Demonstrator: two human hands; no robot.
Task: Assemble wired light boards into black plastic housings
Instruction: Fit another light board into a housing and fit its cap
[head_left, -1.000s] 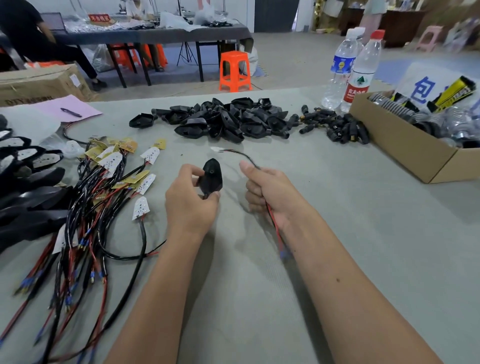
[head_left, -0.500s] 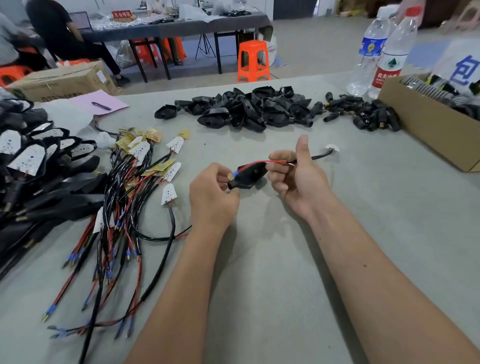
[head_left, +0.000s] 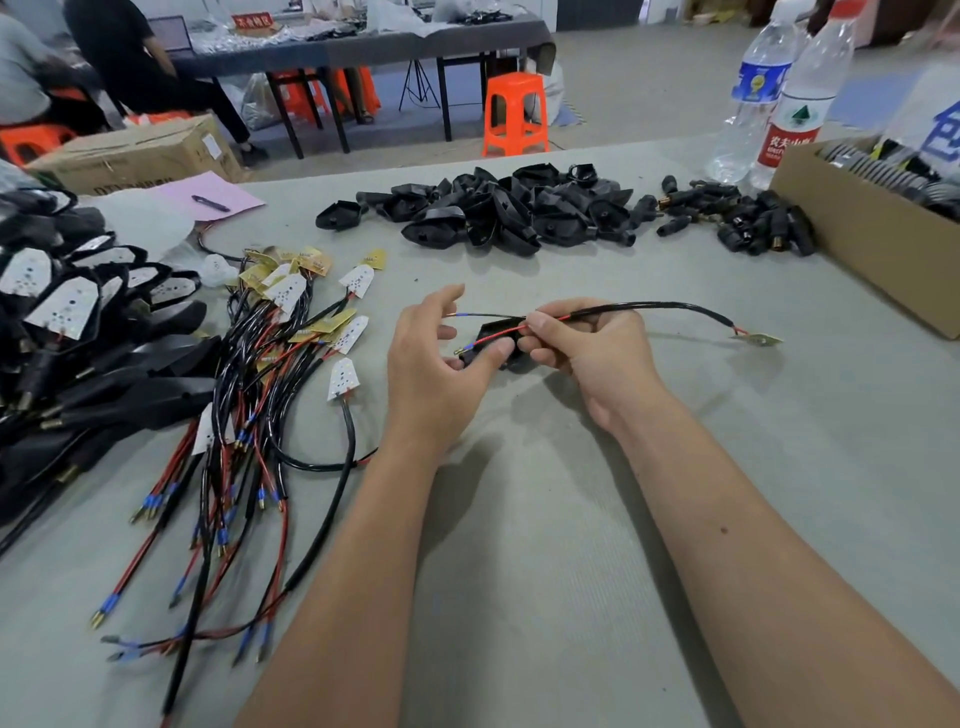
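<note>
Grey tabletop (head_left: 519, 571), piles of parts around. Left hand (head_left: 434, 358) grips black housing (head_left: 493, 332) w/ thumb, fingers loosely spread; right hand (head_left: 587, 345) pinches cable (head_left: 639, 307) over it. Light board (head_left: 759, 339) lies at cable's far end.

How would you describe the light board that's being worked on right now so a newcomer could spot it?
Start at the cardboard box on the table's right edge. Just in front of its near corner lies a small light board, alone on the grey mat. Unlike the boards heaped at the left, its black cable runs straight into the right hand.
</note>
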